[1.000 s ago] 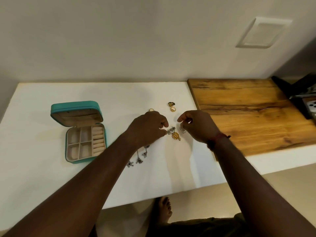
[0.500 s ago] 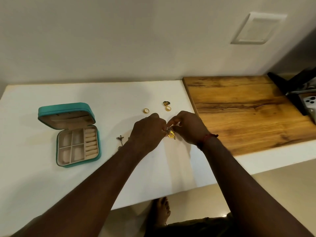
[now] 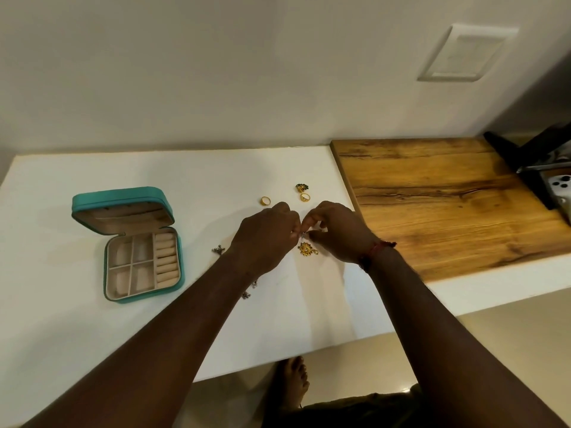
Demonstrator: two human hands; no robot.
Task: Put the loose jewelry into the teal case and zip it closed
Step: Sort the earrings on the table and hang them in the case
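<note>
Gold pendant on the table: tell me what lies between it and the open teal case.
The left hand and its forearm cross the straight line from the gold pendant to the teal case, and a small silver charm lies on the table along it. Nothing covers the case's open compartments.

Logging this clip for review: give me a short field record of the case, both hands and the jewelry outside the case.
case: teal case open on the white table, lid up, compartments look empty
left hand: pinches a small silver piece
right hand: pinches the same piece
gold pendant: just below the fingertips; attached or not, cannot tell
loose behind hands: a gold ring, a second gold ring, a green-and-gold piece
loose by left forearm: silver pieces, partly hidden
</note>
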